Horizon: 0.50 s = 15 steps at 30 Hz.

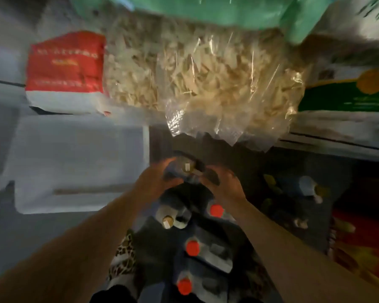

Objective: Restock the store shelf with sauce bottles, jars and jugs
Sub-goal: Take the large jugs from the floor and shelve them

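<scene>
A dark jug with a gold cap sits deep in the low shelf bay, and both hands hold it. My left hand grips its left side and my right hand grips its right side. Closer to me stands another jug with a gold cap. Three jugs with red caps stand in a row running toward the camera. The picture is blurred, so labels cannot be read.
Above the bay, a shelf carries a clear bag of pale dried pieces, a red and white pack and a green box. A white shelf panel is at left. More bottles stand in the dark at right.
</scene>
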Tool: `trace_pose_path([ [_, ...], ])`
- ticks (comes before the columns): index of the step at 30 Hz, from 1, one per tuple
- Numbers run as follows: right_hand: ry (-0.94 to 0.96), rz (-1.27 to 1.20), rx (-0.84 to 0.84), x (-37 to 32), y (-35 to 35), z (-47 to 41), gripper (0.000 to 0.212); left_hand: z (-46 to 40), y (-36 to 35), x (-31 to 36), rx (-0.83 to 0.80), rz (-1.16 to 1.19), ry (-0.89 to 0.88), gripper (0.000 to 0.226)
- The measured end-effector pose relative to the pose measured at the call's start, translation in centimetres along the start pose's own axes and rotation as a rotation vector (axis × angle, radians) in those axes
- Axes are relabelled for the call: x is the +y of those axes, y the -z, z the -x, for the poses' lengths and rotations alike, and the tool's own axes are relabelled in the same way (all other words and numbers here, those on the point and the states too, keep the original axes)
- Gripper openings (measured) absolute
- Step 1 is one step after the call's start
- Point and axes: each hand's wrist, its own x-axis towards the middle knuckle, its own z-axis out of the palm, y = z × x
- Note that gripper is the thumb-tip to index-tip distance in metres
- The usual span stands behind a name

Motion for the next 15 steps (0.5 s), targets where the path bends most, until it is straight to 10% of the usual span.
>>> trace_pose_path([
  [15,0.078,-0.372,-0.084,4.8,-5.0,-5.7,0.015,-8.7,-1.5,-3.2,-0.124,0.181,-0.129,0.071],
])
